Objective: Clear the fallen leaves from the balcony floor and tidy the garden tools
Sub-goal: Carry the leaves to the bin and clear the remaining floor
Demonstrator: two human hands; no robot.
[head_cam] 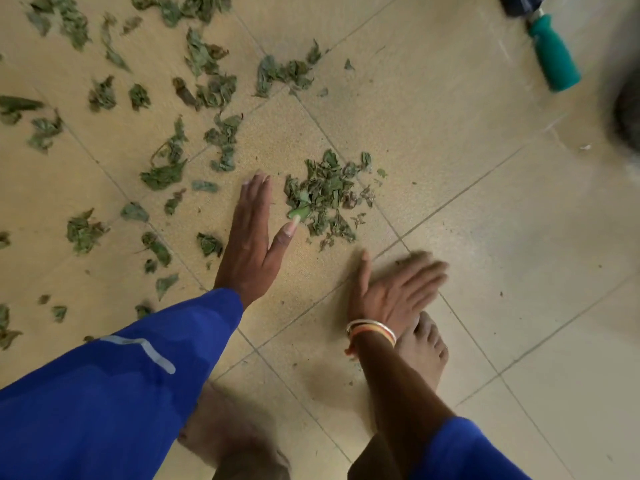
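Gathering leaves bare-handed, I see. How do the hands stand?

— The left hand point(251, 237) is flat, fingers straight and together, set against the floor point(485, 237) just left of the small pile point(325, 197) at mid-frame. Its thumb tip touches a leaf at the pile's edge, and it grips nothing.

And the other?

— The right hand point(391, 289) is spread open and empty. It is blurred, at the lower right of the pile and apart from it.

What could go wrong?

— The pile looks like dry crumbs, I'd judge. A quick sweep from that blurred hand could fan them across the tiles, or bits could slip between the palms in a scoop. Most scattered leaves point(194, 64) lie ungathered in the upper left, and the teal-handled tool point(552, 53) sits untouched in the upper right corner.
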